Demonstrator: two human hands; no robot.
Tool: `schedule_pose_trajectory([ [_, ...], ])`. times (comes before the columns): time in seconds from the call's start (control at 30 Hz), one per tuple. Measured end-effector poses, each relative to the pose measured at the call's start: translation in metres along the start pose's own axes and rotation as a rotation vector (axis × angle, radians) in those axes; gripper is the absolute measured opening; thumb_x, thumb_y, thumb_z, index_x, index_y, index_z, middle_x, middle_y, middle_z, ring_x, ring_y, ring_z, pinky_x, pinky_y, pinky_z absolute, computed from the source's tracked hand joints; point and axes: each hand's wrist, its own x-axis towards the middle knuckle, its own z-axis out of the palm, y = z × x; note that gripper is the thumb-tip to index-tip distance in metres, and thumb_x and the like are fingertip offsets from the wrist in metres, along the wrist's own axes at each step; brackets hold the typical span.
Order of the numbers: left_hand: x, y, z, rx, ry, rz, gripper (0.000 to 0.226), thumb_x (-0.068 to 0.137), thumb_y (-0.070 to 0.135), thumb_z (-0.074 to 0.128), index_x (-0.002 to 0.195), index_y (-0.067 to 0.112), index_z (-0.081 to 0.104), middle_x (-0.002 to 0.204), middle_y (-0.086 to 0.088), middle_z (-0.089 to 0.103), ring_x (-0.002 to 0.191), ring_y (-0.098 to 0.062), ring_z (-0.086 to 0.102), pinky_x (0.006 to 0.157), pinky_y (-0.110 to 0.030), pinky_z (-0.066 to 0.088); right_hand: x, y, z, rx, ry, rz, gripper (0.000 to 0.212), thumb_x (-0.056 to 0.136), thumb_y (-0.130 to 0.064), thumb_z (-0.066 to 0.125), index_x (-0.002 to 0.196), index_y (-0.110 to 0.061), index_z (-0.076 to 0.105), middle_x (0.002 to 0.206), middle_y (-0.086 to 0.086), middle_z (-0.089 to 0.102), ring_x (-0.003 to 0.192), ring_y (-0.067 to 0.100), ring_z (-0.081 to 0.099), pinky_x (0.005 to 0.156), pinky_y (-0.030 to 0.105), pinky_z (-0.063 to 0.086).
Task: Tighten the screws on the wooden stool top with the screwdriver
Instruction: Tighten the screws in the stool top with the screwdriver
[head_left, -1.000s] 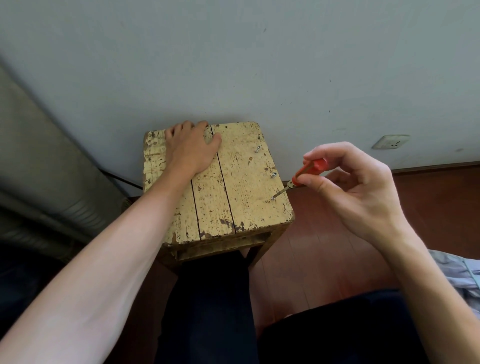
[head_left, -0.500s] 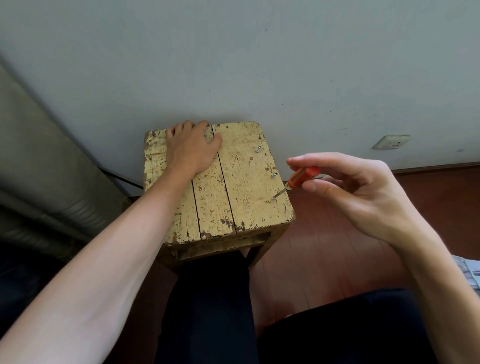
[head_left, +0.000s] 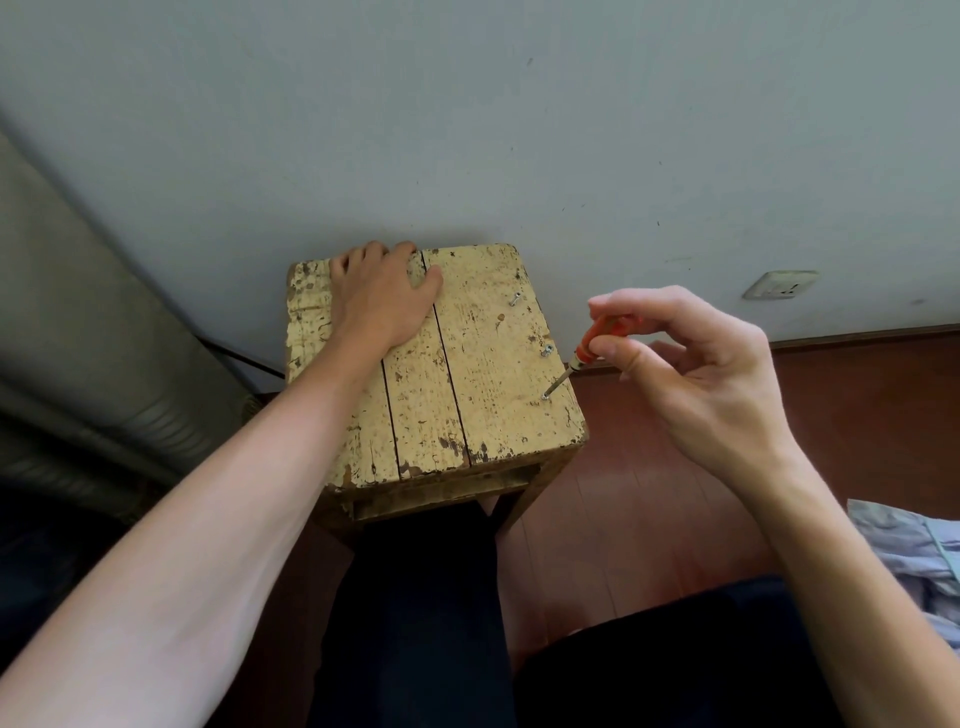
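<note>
One head-worn wide-angle view, looking forward and down
It faces the pale grey wall (head_left: 519, 130) from close above the worn yellow-painted wooden stool top (head_left: 498, 395), which sits mid-frame against that wall

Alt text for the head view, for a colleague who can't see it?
The right hand pinches an orange-handled screwdriver, its tip on a screw near the right edge of a yellow wooden stool top. The left hand rests on the top's far left; two more screws stand proud along that right edge.
</note>
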Motion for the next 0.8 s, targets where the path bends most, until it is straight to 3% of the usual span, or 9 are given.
schedule_pose_trajectory([
  [0.07,0.000,0.000,0.000,0.000,0.001,-0.002,0.068,0.097,0.067,0.028,0.145,0.025,0.051,0.137,-0.010,0.057,0.131,-0.030,0.045,0.110,-0.048,0.027,0.002,0.000,-0.009,-0.003,-0.080,0.010,0.037,0.099,0.000,0.075,0.123,-0.028,0.076,0.107,0.004,0.077,0.101,0.025,0.078,0.075,0.058,0.058],
  [0.2,0.000,0.000,0.000,-0.002,-0.002,-0.001,0.069,0.097,0.067,0.028,0.146,0.025,0.050,0.138,-0.010,0.056,0.131,-0.030,0.045,0.111,-0.048,0.027,0.009,-0.003,-0.025,0.110,-0.264,0.057,0.035,0.101,0.000,0.066,0.133,-0.013,0.071,0.116,0.014,0.076,0.110,0.027,0.078,0.084,0.030,0.060],
  [0.3,0.000,0.000,0.000,0.002,-0.004,-0.004,0.069,0.097,0.067,0.028,0.147,0.025,0.050,0.139,-0.010,0.056,0.132,-0.030,0.044,0.111,-0.048,0.027,0.013,-0.002,-0.024,0.129,-0.280,0.070,0.031,0.102,0.006,0.065,0.129,-0.008,0.071,0.114,0.017,0.076,0.110,0.027,0.078,0.085,0.023,0.057],
  [0.5,0.000,0.000,0.000,-0.004,-0.010,-0.007,0.069,0.096,0.067,0.028,0.146,0.025,0.050,0.139,-0.010,0.055,0.132,-0.030,0.044,0.111,-0.048,0.026,0.011,-0.001,-0.017,0.134,-0.181,0.028,0.028,0.097,0.002,0.073,0.117,-0.017,0.074,0.111,0.024,0.074,0.101,0.031,0.079,0.078,0.034,0.060],
  [0.7,-0.001,0.000,-0.001,-0.002,-0.011,-0.006,0.069,0.097,0.067,0.028,0.147,0.025,0.050,0.139,-0.010,0.055,0.132,-0.030,0.044,0.112,-0.048,0.026,0.006,0.000,-0.004,0.103,-0.022,0.025,0.041,0.090,-0.001,0.083,0.109,-0.037,0.075,0.103,0.008,0.075,0.100,0.027,0.077,0.068,0.026,0.060],
  [0.8,-0.001,0.000,-0.001,0.000,-0.012,-0.003,0.069,0.097,0.066,0.027,0.147,0.025,0.050,0.139,-0.011,0.055,0.132,-0.030,0.044,0.111,-0.048,0.026,0.005,0.000,-0.002,0.072,-0.004,0.020,0.040,0.094,-0.001,0.080,0.113,-0.036,0.077,0.103,0.007,0.075,0.099,0.031,0.077,0.067,0.030,0.061],
])
